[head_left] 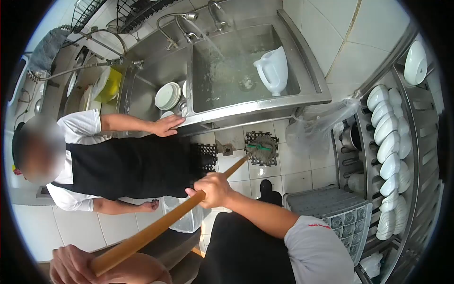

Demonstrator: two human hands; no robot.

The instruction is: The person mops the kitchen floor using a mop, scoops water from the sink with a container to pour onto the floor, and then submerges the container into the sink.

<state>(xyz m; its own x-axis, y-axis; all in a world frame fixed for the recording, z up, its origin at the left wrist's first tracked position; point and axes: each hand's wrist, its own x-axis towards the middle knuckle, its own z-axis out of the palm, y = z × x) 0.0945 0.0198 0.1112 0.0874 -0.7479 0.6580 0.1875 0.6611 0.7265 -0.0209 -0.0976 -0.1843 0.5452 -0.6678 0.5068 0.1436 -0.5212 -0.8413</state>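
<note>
A mop with a long wooden handle (153,232) runs slantwise across the view. My left hand (73,265), at the lower left, is closed around the upper end of the handle. Further down, my right hand (213,189) also grips it. The grey mop head (263,149), with a green band, rests on a black perforated mat (250,135) on the tiled floor below the sink. Part of that mat is hidden under the mop head.
Water runs into the steel sink (208,116), where a white jug (274,71) lies. Stacked plates (168,96) sit in the left basin. A co-worker in a black apron (127,165) stands left, one hand on the sink edge. Grey crates (331,213) and racked bowls (388,147) are right.
</note>
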